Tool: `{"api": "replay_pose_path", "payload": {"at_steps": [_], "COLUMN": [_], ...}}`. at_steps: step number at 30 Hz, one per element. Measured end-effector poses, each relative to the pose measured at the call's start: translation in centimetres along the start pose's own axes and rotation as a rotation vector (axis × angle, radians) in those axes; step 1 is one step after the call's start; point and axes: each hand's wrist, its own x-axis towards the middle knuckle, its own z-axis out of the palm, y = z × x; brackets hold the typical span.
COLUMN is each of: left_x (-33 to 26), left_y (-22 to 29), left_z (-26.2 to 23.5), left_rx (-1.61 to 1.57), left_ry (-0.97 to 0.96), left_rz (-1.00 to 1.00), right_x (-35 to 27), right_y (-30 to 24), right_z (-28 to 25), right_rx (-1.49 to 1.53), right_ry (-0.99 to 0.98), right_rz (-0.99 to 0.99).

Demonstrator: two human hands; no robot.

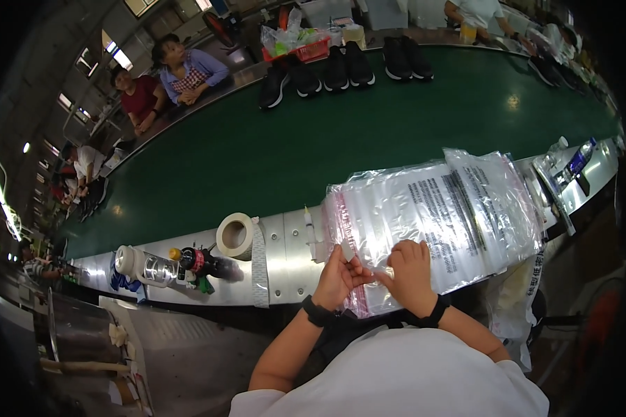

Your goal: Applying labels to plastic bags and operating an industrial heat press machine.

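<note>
head view | left hand (pixel 339 278) pinches a small white packet (pixel 347 251) at its fingertips, over the near edge of the clear bag stack (pixel 431 215) | right hand (pixel 412 272) closed on the top bag's edge, just beside the packet; grip looks firm, partly hidden | stack lies on the metal ledge (pixel 285 243), tape roll (pixel 234 235) to its left
</note>
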Motion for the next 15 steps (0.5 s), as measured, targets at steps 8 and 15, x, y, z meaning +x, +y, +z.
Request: {"api": "replay_pose_path", "payload": {"at_steps": [8, 15], "left_x": [0.0, 2.8], "left_y": [0.4, 2.6], "left_z": [0.9, 6.6], "left_rx": [0.112, 0.336], "left_ry": [-0.015, -0.241], "left_rz": [-0.032, -0.159], "right_x": [-0.6, 1.0], "right_y": [3.0, 1.4], "right_z": [-1.4, -6.2], "right_rx": [0.201, 0.569], "right_ry": [0.078, 0.014], "right_rz": [0.133, 0.14]}}
